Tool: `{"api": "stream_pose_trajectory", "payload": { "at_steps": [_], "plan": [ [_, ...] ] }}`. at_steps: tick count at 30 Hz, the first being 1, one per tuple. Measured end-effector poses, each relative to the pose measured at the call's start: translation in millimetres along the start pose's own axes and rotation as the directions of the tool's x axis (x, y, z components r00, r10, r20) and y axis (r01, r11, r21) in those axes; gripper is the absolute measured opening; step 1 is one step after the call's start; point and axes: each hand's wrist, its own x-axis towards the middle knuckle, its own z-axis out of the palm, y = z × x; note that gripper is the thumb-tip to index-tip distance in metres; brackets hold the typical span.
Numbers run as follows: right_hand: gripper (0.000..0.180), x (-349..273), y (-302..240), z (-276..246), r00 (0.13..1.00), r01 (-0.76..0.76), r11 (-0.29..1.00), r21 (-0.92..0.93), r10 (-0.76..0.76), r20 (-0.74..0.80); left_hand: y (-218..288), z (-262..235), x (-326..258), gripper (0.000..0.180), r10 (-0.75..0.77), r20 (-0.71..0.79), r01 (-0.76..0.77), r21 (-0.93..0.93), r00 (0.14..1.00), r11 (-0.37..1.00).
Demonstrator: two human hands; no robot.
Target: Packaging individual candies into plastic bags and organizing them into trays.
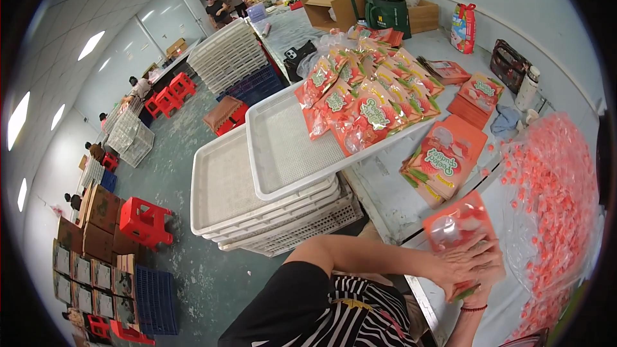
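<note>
A coral-pink snack pouch (457,215) with a clear window stands tilted between my hands at the table's near edge. My left hand (459,260) lies across its lower part, fingers stretched over the front. My right hand (479,292), with a red beaded bracelet at the wrist, grips the pouch's bottom end from below; its fingers are mostly hidden. Just beyond lies a stack of flat pouches (447,151), with another flat pile (477,99) farther back. Right of my hands, small pink-red wrapped pieces (546,218) spill out of a large clear plastic bag (565,148).
Filled pouches (376,112) heap on a white mesh tray (289,148), which overlaps a stack of trays (222,183). Behind are cardboard boxes (334,9) and a green bag (387,16). A white bottle (527,88) stands at right. Red stools (146,218) and other people sit left.
</note>
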Motion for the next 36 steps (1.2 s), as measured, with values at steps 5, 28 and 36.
{"api": "stream_pose_trajectory", "payload": {
  "at_steps": [5, 28, 36],
  "plan": [
    [0.058, -10, 19, -17, 0.997, 0.038, 0.983, -0.178, -0.025, 0.075, -6, 11, -7, 0.138, 0.096, 0.202, -0.106, 0.041, 0.975, 0.994],
    [0.049, -22, 13, -15, 0.870, -0.461, 0.763, 0.453, 0.489, 0.062, -6, -9, -30, 0.146, 0.035, 0.310, -0.048, 0.034, 0.950, 0.998],
    [0.031, 8, 9, -15, 0.891, -0.110, 0.932, -0.344, 0.246, 0.381, -22, -24, -23, 0.071, -0.075, 0.004, 0.074, 0.139, 0.997, 0.988]
  ]
}}
